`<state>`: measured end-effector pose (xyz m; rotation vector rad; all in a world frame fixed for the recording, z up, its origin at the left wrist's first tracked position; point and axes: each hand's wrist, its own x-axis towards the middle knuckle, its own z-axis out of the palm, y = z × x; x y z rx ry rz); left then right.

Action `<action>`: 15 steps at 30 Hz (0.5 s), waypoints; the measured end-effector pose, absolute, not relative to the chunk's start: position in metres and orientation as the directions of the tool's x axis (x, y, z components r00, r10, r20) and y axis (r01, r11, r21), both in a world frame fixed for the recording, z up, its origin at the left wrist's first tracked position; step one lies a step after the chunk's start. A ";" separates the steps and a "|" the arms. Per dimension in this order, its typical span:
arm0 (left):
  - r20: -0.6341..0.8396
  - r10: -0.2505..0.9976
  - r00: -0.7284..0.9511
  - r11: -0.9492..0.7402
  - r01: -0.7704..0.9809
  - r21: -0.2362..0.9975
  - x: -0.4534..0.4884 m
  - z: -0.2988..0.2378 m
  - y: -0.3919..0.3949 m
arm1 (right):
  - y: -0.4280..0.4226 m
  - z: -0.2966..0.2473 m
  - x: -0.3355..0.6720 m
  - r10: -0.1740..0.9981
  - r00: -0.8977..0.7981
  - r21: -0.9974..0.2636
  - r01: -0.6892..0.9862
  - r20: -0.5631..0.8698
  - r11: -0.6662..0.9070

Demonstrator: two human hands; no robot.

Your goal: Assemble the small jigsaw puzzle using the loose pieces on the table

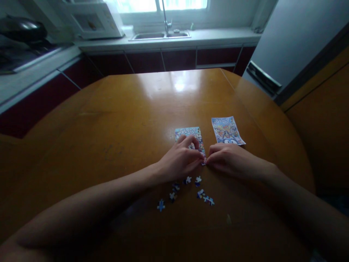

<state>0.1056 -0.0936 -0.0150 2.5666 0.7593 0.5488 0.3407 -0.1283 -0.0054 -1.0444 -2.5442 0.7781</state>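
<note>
A partly assembled jigsaw puzzle [187,131] lies flat on the wooden table, its lower left part covered by my left hand [184,154]. The fingers of that hand are curled, the tips pressing at the puzzle's lower right corner. My right hand [231,158] meets it there with thumb and finger pinched. A small puzzle piece [204,163] shows at the fingertips of both hands. Loose puzzle pieces lie nearer to me: a blue one [161,205], one [198,180] below the hands, and several more.
A printed picture sheet [227,129] with a penguin lies beyond my right hand. The wooden table [131,109] fills most of the view. Behind it stand a counter with a sink [149,36], a microwave [89,22], a dark pan [24,29] and a fridge [297,40].
</note>
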 end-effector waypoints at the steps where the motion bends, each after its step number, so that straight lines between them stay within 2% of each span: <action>1: 0.276 0.605 0.747 -0.756 0.430 0.493 0.104 -0.010 -0.089 | -0.128 -0.005 0.340 0.733 -0.676 -0.592 0.564 0.068 0.575; 5: 0.381 0.704 0.599 -0.703 0.512 0.494 0.092 0.014 -0.069 | -0.124 -0.009 0.338 0.830 -0.529 -0.609 0.603 0.177 0.515; 7: 0.384 0.735 0.559 -0.676 0.559 0.481 0.083 0.020 -0.060 | -0.124 -0.012 0.336 0.866 -0.451 -0.602 0.637 0.214 0.480; 11: 0.356 0.767 0.533 -0.640 0.613 0.463 0.061 0.009 -0.053 | -0.127 -0.021 0.327 0.915 -0.345 -0.623 0.675 0.209 0.396; 15: 0.355 0.785 0.507 -0.618 0.617 0.487 0.045 -0.015 -0.055 | -0.130 -0.028 0.319 0.918 -0.359 -0.614 0.689 0.170 0.384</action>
